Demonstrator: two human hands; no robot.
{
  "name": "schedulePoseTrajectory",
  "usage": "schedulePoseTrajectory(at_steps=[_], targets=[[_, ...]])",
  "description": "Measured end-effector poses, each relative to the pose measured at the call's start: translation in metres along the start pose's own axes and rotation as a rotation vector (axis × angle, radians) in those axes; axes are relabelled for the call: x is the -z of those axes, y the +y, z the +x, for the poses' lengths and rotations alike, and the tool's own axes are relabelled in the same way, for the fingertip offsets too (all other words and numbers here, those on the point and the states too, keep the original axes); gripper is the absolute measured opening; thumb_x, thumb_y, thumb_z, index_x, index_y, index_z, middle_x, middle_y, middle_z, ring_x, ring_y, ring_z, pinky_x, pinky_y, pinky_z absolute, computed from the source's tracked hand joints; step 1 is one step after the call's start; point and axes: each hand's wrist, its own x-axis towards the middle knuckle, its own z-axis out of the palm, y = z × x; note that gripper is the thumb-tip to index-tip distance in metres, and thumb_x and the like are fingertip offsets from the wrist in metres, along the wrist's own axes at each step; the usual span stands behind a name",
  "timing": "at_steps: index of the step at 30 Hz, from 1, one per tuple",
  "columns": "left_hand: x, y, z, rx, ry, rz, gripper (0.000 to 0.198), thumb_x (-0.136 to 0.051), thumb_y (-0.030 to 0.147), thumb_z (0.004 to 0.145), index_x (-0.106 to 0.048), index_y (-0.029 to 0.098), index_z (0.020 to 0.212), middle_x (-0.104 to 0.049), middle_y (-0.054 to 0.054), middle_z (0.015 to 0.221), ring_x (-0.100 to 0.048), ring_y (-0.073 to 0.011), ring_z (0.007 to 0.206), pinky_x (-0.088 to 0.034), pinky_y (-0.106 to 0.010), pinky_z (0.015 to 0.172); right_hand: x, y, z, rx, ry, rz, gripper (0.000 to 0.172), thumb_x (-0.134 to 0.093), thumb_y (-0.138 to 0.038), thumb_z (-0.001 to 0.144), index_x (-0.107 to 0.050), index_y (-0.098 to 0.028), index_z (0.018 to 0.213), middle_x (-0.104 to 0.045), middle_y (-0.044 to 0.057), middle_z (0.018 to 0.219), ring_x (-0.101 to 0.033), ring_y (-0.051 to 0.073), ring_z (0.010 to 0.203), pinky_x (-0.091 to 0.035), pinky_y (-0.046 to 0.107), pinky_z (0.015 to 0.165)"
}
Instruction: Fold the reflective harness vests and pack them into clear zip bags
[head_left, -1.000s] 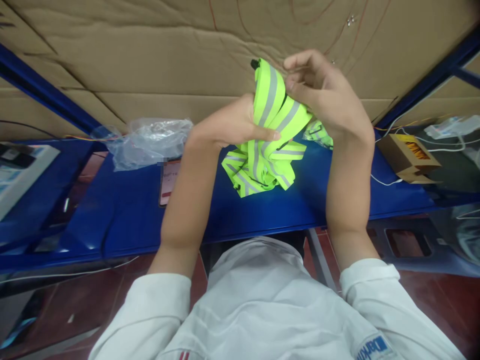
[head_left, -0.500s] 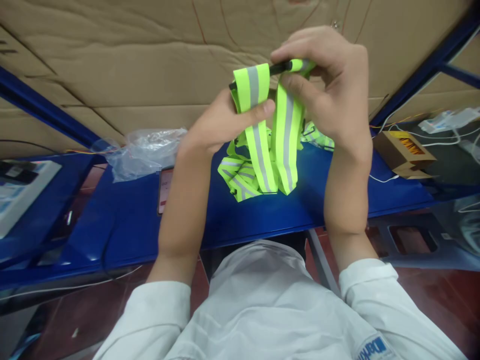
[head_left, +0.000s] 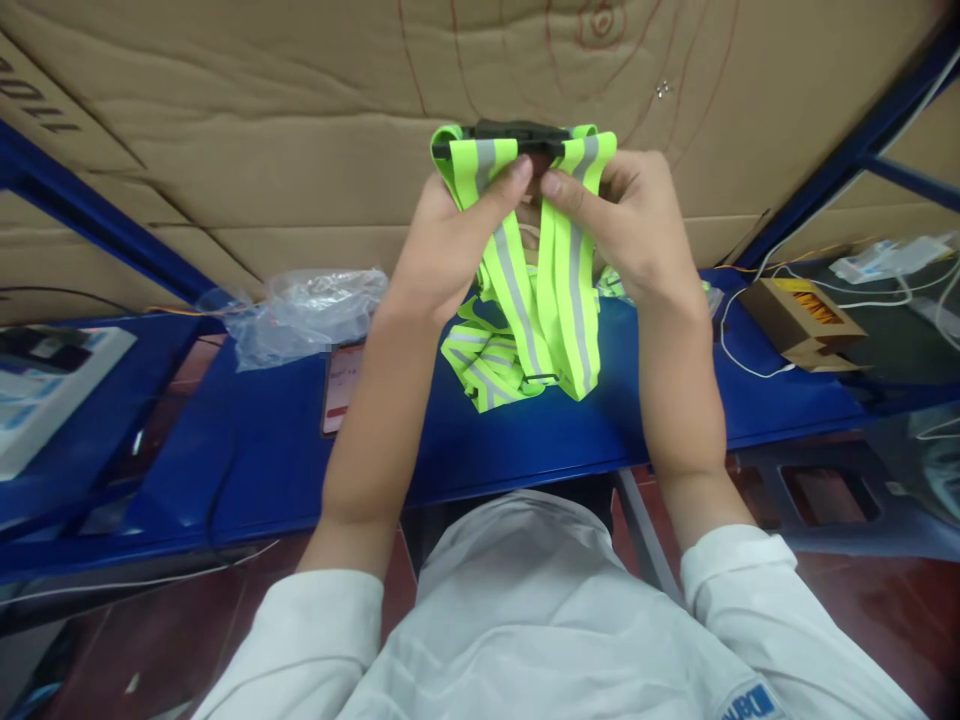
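Note:
A neon-yellow reflective strap [head_left: 576, 280] with a grey stripe hangs in two lengths between my hands, above the blue table [head_left: 525, 450]. Along its top runs a black plastic buckle [head_left: 517, 133], level between the two loops. My left hand [head_left: 450, 240] is closed on the left length, thumb across the front just below the buckle. On the other length my right hand [head_left: 626, 215] pinches with its thumb, both thumbtips close together. More neon webbing [head_left: 487, 365] lies crumpled on the table below; the hanging lengths partly cover it.
A crumpled clear plastic bag [head_left: 300, 310] and a phone [head_left: 341, 390] lie to the left. At the right stands an open cardboard box [head_left: 806, 320] with white cables beside it. A large cardboard sheet [head_left: 300, 150] rises behind the table.
My right hand has come down and left toward my left hand. The two strap ends are now drawn together, with the buckle level across the top.

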Motion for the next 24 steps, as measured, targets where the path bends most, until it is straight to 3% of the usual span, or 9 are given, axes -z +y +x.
schedulePoseTrajectory(at_steps=[3, 5, 8, 11, 15, 19, 21, 24], targets=[[-0.002, 0.001, -0.001, -0.064, 0.017, 0.060, 0.016, -0.088, 0.041, 0.092, -0.079, 0.027, 0.093, -0.074, 0.001, 0.085, -0.071, -0.0190, 0.082, -0.060, -0.037, 0.079, -0.002, 0.004, 0.004, 0.205, 0.028, -0.053, 0.046, -0.078, -0.070, 0.089, -0.069, -0.026, 0.088, -0.075, 0.003, 0.094, -0.068, 0.024, 0.089, -0.057, 0.039, 0.089], [-0.002, 0.003, -0.002, -0.084, 0.031, 0.087, 0.018, -0.090, 0.041, 0.090, -0.081, 0.027, 0.094, -0.074, 0.002, 0.084, -0.065, -0.0163, 0.074, -0.057, -0.037, 0.074, -0.002, 0.006, 0.007, 0.190, 0.019, -0.049, 0.046, -0.077, -0.074, 0.088, -0.068, -0.028, 0.088, -0.076, 0.002, 0.093, -0.069, 0.025, 0.090, -0.058, 0.041, 0.089], [-0.001, 0.004, -0.002, -0.047, 0.022, 0.070, 0.020, -0.095, 0.036, 0.084, -0.083, 0.030, 0.099, -0.080, 0.002, 0.105, -0.073, -0.0236, 0.101, -0.062, -0.042, 0.098, 0.001, 0.012, 0.013, 0.153, 0.079, -0.027, 0.040, -0.083, -0.068, 0.084, -0.071, -0.030, 0.081, -0.078, 0.002, 0.099, -0.070, 0.027, 0.099, -0.058, 0.043, 0.096], [0.002, 0.004, -0.001, -0.003, 0.017, 0.106, 0.025, -0.097, 0.040, 0.077, -0.082, 0.034, 0.094, -0.081, 0.002, 0.110, -0.072, -0.0317, 0.120, -0.058, -0.048, 0.113, 0.003, 0.020, 0.018, 0.128, 0.079, 0.017, 0.030, -0.087, -0.055, 0.085, -0.076, -0.028, 0.082, -0.078, 0.003, 0.097, -0.071, 0.028, 0.105, -0.058, 0.044, 0.098], [0.006, 0.002, -0.001, 0.019, -0.022, 0.091, 0.030, -0.100, 0.036, 0.072, -0.083, 0.031, 0.096, -0.082, 0.001, 0.108, -0.073, -0.0334, 0.119, -0.058, -0.048, 0.111, -0.002, 0.031, 0.024, 0.117, 0.089, 0.043, 0.019, -0.082, -0.048, 0.088, -0.073, -0.033, 0.079, -0.077, -0.001, 0.097, -0.072, 0.029, 0.112, -0.059, 0.041, 0.097], [0.008, -0.005, 0.001, 0.033, -0.038, 0.002, 0.031, -0.099, 0.034, 0.072, -0.083, 0.029, 0.098, -0.082, 0.000, 0.107, -0.074, -0.0313, 0.112, -0.060, -0.048, 0.105, -0.013, 0.036, 0.026, 0.101, 0.117, 0.088, 0.020, -0.078, -0.047, 0.088, -0.071, -0.029, 0.086, -0.077, -0.001, 0.096, -0.073, 0.026, 0.103, -0.060, 0.040, 0.094], [0.010, -0.010, 0.005, 0.022, -0.007, -0.025, 0.033, -0.100, 0.027, 0.070, -0.083, 0.028, 0.098, -0.082, 0.001, 0.106, -0.073, -0.0288, 0.109, -0.060, -0.048, 0.107, -0.015, 0.036, 0.026, 0.108, 0.117, 0.087, 0.019, -0.077, -0.044, 0.088, -0.070, -0.026, 0.087, -0.077, -0.001, 0.098, -0.072, 0.023, 0.103, -0.058, 0.038, 0.097], [0.011, -0.013, 0.009, -0.027, 0.023, -0.028, 0.047, -0.107, 0.026, 0.057, -0.080, 0.029, 0.096, -0.082, 0.003, 0.107, -0.071, -0.0289, 0.115, -0.057, -0.047, 0.113, -0.012, 0.033, 0.026, 0.172, 0.083, 0.107, 0.024, -0.083, -0.040, 0.084, -0.068, -0.028, 0.099, -0.077, -0.003, 0.113, -0.068, 0.021, 0.118, -0.053, 0.035, 0.109]])
